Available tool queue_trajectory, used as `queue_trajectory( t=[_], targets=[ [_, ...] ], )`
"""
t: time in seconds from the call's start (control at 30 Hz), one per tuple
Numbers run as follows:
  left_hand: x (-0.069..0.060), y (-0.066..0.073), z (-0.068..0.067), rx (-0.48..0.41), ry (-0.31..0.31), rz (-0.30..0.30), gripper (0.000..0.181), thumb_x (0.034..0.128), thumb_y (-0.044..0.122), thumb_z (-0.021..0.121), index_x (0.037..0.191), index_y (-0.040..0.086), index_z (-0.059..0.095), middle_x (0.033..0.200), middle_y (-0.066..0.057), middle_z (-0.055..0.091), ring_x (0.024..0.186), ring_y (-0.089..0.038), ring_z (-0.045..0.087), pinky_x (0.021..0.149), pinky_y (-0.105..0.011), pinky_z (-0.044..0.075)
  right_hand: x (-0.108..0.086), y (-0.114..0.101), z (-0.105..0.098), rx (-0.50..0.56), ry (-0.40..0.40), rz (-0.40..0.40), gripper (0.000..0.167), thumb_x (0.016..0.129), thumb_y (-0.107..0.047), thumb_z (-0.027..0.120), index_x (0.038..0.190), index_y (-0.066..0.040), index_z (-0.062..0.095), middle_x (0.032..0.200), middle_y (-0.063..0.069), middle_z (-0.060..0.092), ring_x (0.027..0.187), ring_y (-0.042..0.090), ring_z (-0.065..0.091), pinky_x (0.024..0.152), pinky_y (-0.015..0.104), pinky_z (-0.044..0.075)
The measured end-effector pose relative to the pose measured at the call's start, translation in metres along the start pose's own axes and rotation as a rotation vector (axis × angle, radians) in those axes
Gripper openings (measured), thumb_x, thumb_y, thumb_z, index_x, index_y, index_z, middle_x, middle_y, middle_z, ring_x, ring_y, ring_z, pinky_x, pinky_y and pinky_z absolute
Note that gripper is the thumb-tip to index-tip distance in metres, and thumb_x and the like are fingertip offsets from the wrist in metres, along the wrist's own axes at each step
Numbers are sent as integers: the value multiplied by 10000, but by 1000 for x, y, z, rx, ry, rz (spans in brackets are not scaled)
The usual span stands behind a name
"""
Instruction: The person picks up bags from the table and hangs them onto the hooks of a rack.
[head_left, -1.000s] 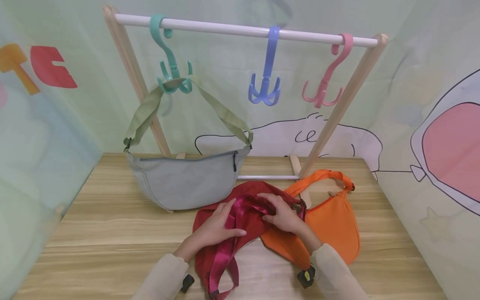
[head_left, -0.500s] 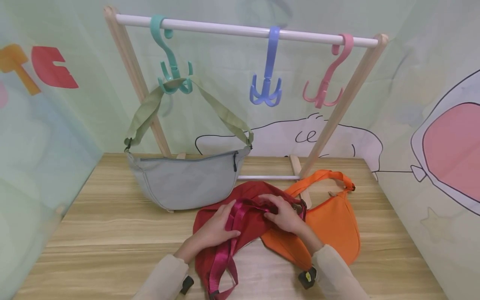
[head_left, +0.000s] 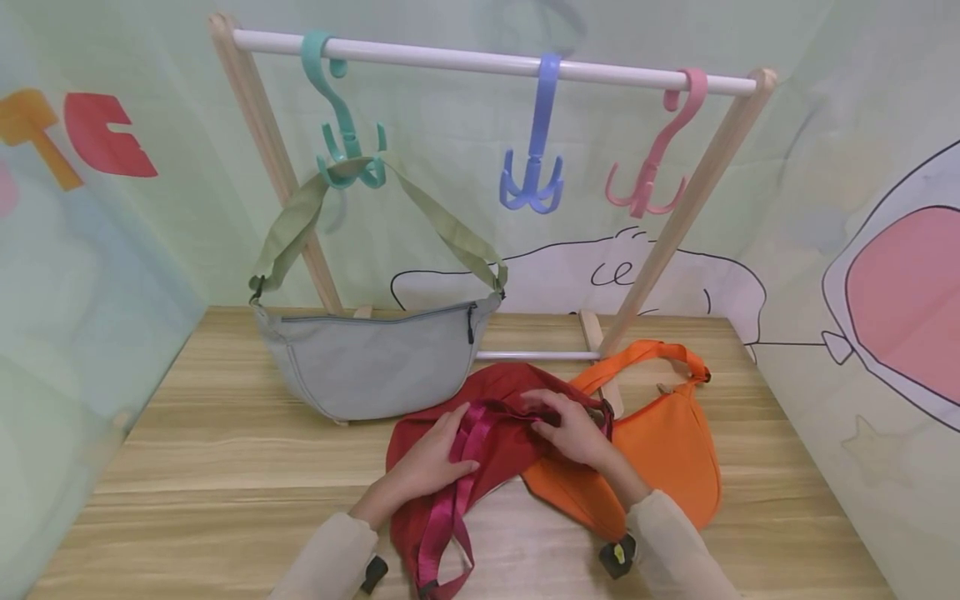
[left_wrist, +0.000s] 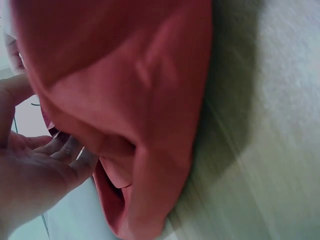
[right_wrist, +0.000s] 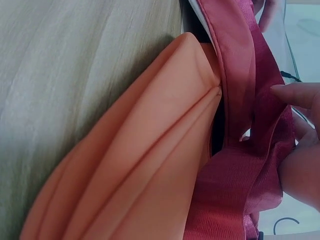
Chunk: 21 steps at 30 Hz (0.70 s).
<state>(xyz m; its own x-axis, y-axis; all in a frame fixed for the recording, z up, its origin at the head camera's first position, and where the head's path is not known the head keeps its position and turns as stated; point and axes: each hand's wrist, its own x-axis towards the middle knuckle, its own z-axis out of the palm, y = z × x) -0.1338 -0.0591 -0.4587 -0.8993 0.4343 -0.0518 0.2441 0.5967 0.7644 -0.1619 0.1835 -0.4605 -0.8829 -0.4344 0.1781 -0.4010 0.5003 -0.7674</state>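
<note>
The red bag (head_left: 502,454) lies slumped on the worktop (head_left: 247,467), my hands over its magenta strap (head_left: 448,500). In the past second, the stretch of strap between my hands has narrowed from a broad, shiny loop to a band seen nearly edge-on, while the bag beneath has stayed put. I judge the work to be at gathering the strap, with the bag itself not yet lifted.

At the red bag's left, my left hand (head_left: 431,454) touches the strap, thumb spread well apart from loosely extended fingers. Toward its right end, my right hand (head_left: 570,429) has fingers curled and thumb opposed, pinching the strap between them.

Meeting the red bag's right side is an orange bag (head_left: 667,458); my hand and arm hide part of where the two overlap. Behind the red bag and to its left, a gray bag (head_left: 382,367) has its strap looped over a green hook (head_left: 346,125). Above and behind the red bag, that hook, a blue hook (head_left: 542,117) and a pink hook (head_left: 658,150) share the rack's white rail (head_left: 450,57).
</note>
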Motion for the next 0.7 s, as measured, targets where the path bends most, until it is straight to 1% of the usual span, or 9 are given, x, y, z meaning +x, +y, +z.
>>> queue_trajectory(
  t=[0.1, 0.37, 0.57, 0.7],
  targets=[
    [0, -1, 0, 1, 10, 14, 779, 778, 121, 717, 1394, -31, 265, 1347, -211, 372, 1224, -342, 377, 974, -483, 337, 0, 2, 0, 22, 4, -3, 366, 816, 69, 610, 1171, 1, 555, 1013, 86, 633, 972, 227, 584, 879, 373, 438],
    [1, -2, 2, -3, 32, 36, 732, 774, 62, 710, 1378, -22, 306, 1350, -188, 394, 1240, -327, 371, 998, -458, 317, 1, 2, -4, 32, 11, 11, 333, 836, 29, 617, 1163, -8, 566, 958, 63, 642, 908, 212, 600, 834, 368, 464],
    [0, -4, 3, -3, 41, 71, 692, 769, 29, 703, 1358, 4, 341, 1306, -174, 445, 1173, -323, 444, 953, -457, 368, 1, 1, -9, 42, 22, 9, 328, 826, 40, 622, 1149, 20, 568, 915, 61, 643, 878, 220, 608, 780, 315, 482],
    [0, -5, 3, -12, 30, 65, 654, 785, 27, 685, 1353, 36, 362, 1272, -145, 474, 1119, -296, 478, 920, -449, 399, 1, 0, -11, 57, 30, 2, 324, 818, 48, 627, 1136, 43, 567, 902, 79, 645, 880, 244, 612, 756, 300, 485]
  ],
)
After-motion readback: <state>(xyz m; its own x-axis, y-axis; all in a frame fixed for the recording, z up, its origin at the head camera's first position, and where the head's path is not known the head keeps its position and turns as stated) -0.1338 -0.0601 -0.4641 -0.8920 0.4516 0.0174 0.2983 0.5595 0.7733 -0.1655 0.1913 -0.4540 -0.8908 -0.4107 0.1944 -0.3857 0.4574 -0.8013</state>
